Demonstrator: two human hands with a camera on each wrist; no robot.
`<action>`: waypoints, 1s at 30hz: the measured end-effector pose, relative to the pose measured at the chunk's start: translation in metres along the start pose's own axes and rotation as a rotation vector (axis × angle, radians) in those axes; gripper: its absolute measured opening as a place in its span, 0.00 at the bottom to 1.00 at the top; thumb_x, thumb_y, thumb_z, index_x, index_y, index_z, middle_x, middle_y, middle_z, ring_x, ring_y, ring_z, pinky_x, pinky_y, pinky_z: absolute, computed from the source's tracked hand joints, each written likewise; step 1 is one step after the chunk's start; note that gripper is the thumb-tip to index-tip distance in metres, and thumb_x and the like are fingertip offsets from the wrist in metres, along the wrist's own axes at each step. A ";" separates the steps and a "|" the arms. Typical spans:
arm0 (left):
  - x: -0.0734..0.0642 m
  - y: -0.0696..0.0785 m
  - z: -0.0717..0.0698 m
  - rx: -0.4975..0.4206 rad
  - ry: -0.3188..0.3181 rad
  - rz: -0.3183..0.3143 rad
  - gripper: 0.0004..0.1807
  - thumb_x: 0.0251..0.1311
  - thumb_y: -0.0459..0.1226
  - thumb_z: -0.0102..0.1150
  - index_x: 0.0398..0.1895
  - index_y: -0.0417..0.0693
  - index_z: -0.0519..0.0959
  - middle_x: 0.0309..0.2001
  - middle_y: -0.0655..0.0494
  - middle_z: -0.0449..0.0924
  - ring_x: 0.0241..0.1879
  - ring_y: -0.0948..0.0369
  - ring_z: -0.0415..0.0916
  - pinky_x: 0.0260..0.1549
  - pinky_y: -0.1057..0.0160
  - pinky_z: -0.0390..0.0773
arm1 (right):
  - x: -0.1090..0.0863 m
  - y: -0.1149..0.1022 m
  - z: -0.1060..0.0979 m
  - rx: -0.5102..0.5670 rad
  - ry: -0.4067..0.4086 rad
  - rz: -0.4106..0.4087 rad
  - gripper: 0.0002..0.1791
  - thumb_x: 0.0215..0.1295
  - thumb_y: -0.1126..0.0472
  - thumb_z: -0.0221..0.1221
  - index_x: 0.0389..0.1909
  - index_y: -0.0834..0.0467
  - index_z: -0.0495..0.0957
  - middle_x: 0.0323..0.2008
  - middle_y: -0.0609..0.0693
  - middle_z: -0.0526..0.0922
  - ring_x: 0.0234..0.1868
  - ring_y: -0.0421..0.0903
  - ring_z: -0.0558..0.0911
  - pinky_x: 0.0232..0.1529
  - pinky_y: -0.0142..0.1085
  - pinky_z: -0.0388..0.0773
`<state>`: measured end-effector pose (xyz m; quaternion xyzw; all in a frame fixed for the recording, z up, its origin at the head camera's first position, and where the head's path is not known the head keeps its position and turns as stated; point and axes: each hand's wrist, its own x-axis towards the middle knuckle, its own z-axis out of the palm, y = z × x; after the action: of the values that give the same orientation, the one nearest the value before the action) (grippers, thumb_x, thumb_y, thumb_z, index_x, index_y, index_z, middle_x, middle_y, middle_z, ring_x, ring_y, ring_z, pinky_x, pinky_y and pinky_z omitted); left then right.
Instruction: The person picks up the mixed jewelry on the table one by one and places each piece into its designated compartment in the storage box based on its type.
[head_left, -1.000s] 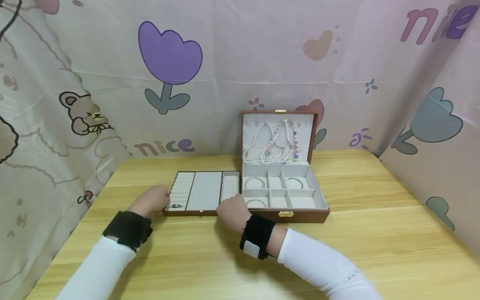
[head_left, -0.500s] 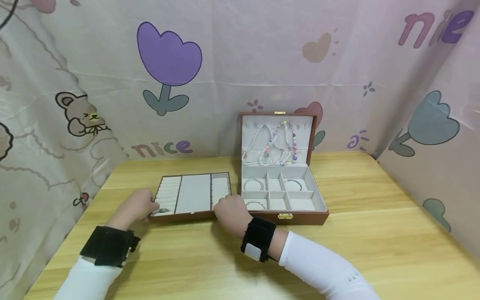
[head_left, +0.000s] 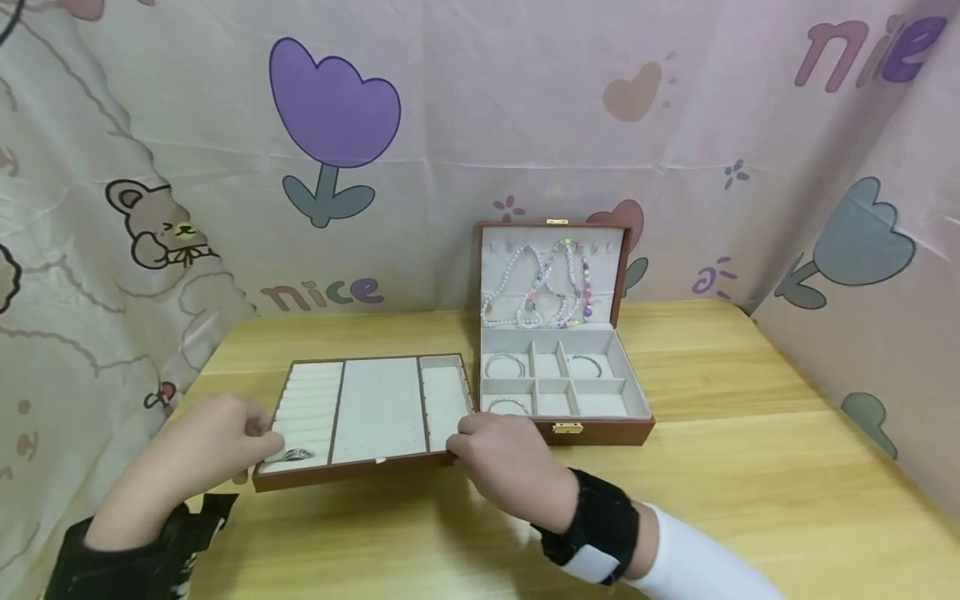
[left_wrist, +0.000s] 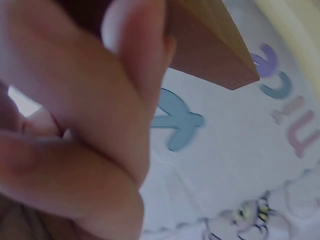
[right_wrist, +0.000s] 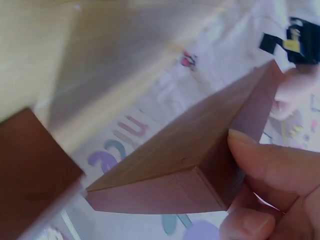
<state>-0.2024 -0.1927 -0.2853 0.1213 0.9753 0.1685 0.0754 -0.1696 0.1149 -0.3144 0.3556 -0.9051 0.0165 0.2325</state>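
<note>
Between my hands a brown jewelry tray (head_left: 378,412) with a pale lining is held above the table, its left end nearer to me. My left hand (head_left: 202,446) grips its front left corner. At the front right corner my right hand (head_left: 517,467) pinches the wall, and the right wrist view shows the thumb (right_wrist: 250,155) against the brown side. White ring rolls (head_left: 307,404) fill the tray's left section, with silver rings (head_left: 297,455) at the front. Behind my right hand stands the brown jewelry box (head_left: 600,432), lid raised, with bracelets (head_left: 505,365) in its compartments.
Bead necklaces (head_left: 551,287) hang inside the raised lid (head_left: 624,275). The wooden table (head_left: 750,467) stretches out to the right of the box. A printed curtain (head_left: 465,100) stands behind the table and along both sides.
The tray has come up off the table, away from the box, leftward and toward me, in both hands. The box has stayed in place.
</note>
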 end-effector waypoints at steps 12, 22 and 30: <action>0.015 0.086 0.017 -0.108 0.067 0.165 0.09 0.48 0.37 0.52 0.15 0.49 0.67 0.14 0.60 0.70 0.14 0.65 0.67 0.14 0.68 0.64 | -0.063 0.049 -0.057 0.088 -0.056 0.195 0.05 0.50 0.60 0.66 0.27 0.49 0.80 0.24 0.37 0.74 0.26 0.33 0.73 0.26 0.28 0.72; 0.072 0.143 0.054 -0.197 0.051 0.301 0.10 0.46 0.35 0.50 0.11 0.50 0.65 0.11 0.60 0.67 0.11 0.64 0.65 0.17 0.68 0.63 | -0.107 0.090 -0.071 0.036 -0.102 0.391 0.09 0.47 0.63 0.67 0.22 0.47 0.78 0.21 0.34 0.69 0.22 0.29 0.64 0.23 0.25 0.64; 0.112 0.156 0.085 -0.220 0.028 0.306 0.15 0.45 0.33 0.50 0.09 0.51 0.59 0.09 0.62 0.55 0.10 0.65 0.56 0.17 0.69 0.58 | -0.115 0.118 -0.049 0.002 -0.158 0.452 0.07 0.49 0.64 0.66 0.25 0.49 0.80 0.24 0.38 0.76 0.26 0.35 0.76 0.25 0.31 0.71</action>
<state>-0.2608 0.0057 -0.3217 0.2570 0.9221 0.2853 0.0481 -0.1527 0.2862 -0.3043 0.1443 -0.9771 0.0414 0.1508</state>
